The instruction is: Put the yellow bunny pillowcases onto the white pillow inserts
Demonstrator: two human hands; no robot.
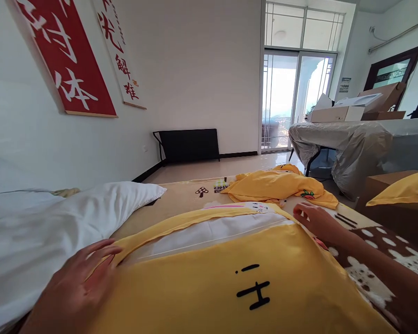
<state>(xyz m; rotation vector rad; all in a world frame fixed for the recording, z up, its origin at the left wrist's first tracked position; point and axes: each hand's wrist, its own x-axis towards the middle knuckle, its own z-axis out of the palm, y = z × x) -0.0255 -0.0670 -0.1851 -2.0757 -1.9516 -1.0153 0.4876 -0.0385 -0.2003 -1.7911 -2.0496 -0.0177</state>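
Yellow pillowcase [230, 278] | left hand [80, 287] flat, spread | right hand [316, 220] fingertips pinching edge, grip unclear

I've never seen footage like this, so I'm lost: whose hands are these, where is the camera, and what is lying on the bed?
There is one picture, taken by a camera worn on a person's head, looking forward and down. No machine: both hands are the person's own. The left hand lies flat on the edge of a yellow pillowcase with a white pillow showing at its opening. The right hand rests open at its far corner. Neither grips anything. Another white pillow and a crumpled yellow cloth lie nearby.
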